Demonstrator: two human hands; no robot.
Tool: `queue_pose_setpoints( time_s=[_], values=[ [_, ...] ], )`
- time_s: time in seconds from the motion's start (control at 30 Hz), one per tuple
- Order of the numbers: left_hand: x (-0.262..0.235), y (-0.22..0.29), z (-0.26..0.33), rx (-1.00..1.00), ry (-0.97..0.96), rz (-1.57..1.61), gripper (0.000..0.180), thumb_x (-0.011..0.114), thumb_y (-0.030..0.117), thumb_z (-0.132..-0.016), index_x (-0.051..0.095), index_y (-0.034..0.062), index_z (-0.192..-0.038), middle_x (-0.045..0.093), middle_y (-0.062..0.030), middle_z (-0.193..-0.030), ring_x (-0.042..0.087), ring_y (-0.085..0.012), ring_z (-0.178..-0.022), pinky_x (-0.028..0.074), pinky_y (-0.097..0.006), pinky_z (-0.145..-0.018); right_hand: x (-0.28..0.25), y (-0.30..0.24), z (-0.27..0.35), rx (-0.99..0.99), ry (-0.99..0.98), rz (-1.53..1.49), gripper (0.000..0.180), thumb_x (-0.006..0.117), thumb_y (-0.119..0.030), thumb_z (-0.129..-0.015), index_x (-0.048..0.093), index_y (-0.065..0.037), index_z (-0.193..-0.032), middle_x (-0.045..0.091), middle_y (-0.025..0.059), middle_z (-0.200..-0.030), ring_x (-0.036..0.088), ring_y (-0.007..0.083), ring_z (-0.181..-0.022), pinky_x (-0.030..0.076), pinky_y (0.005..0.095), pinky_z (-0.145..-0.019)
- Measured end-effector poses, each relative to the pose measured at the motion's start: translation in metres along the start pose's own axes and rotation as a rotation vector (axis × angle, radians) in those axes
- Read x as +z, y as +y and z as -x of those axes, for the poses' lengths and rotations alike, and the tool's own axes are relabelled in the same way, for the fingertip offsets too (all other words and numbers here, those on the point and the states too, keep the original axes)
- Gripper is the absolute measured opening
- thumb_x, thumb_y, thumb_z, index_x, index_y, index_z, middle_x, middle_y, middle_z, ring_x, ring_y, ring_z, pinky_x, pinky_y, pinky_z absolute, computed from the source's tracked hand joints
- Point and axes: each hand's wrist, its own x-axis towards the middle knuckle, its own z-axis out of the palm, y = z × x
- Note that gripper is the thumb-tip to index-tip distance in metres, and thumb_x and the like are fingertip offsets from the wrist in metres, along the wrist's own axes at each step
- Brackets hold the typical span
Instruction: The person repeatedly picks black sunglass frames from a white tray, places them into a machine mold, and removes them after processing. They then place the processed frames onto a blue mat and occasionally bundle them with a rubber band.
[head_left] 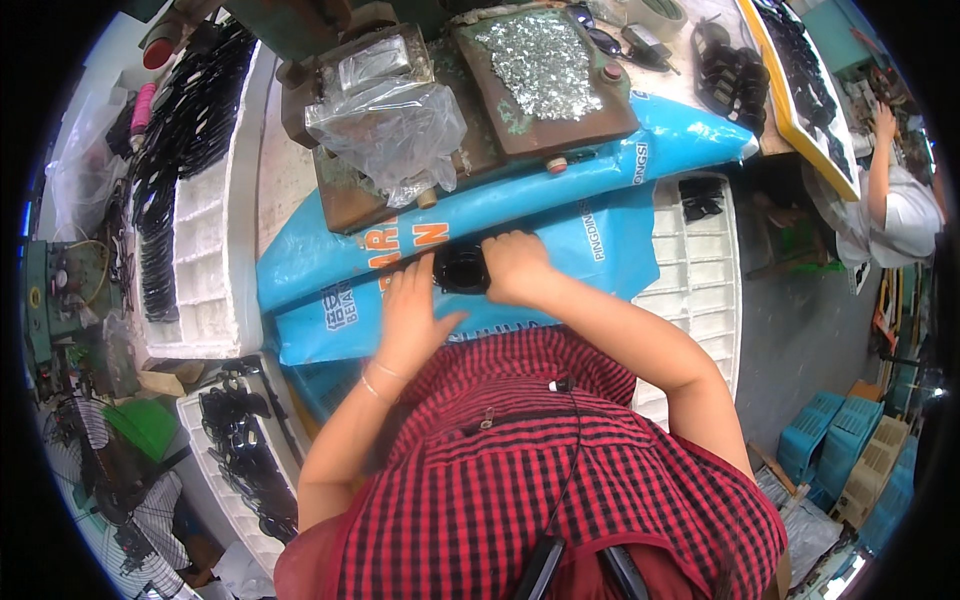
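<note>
Over the blue plastic sheet point(540, 215) in front of me is a glossy black rounded piece point(462, 271), which looks like part of a pair of glasses. My right hand point(515, 266) is closed on its right side, with curled fingers. At its left edge lies my left hand point(408, 310), fingers stretched out and thumb apart, the fingertips touching or very near the piece. My hands hide both ends of the piece, so its full shape cannot be made out.
Beyond the sheet stand rusty metal blocks point(340, 185), one topped with silvery flakes point(535, 65), another with a clear plastic bag point(395, 130). White trays point(210, 285) of black glasses parts stand left; another white tray point(690, 300) is right. A co-worker point(890, 200) is far right, above blue crates point(845, 445).
</note>
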Motion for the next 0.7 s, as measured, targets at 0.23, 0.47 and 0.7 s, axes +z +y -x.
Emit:
queue_pose_setpoints(
  time_s=[0.23, 0.47, 0.7],
  values=[
    [0.001, 0.004, 0.009, -0.064, -0.042, 0.094, 0.090, 0.086, 0.021, -0.068, 0.040, -0.0050, -0.141, 0.054, -0.0263, -0.131, 0.050, -0.0425, -0.120, 0.038, -0.048, -0.105, 0.013, -0.015, 0.000, 0.073, 0.095, -0.015, 0.042, 0.075, -0.020, -0.073, 0.065, -0.003, -0.110, 0.065, 0.0149, -0.111, 0.062, 0.0283, -0.107, 0.052, 0.0376, -0.089],
    [0.007, 0.001, -0.009, -0.095, -0.059, 0.094, 0.087, 0.086, 0.025, -0.067, 0.043, -0.0059, -0.137, 0.054, -0.0261, -0.129, 0.051, -0.0423, -0.119, 0.041, -0.047, -0.102, 0.009, -0.007, 0.007, 0.027, 0.128, -0.100, 0.046, 0.076, -0.022, -0.070, 0.062, -0.001, -0.109, 0.065, 0.0166, -0.109, 0.063, 0.0304, -0.106, 0.052, 0.0384, -0.088],
    [0.017, -0.017, -0.010, 0.034, -0.083, 0.294, 0.101, 0.088, 0.018, -0.064, 0.033, 0.0009, -0.147, 0.051, -0.0213, -0.137, 0.049, -0.0351, -0.125, 0.039, -0.045, -0.106, 0.019, 0.003, 0.026, 0.015, 0.210, -0.216, 0.038, 0.072, -0.018, -0.071, 0.062, -0.003, -0.104, 0.072, 0.0145, -0.090, 0.070, 0.0309, -0.087, 0.054, 0.0435, -0.075]
  ],
)
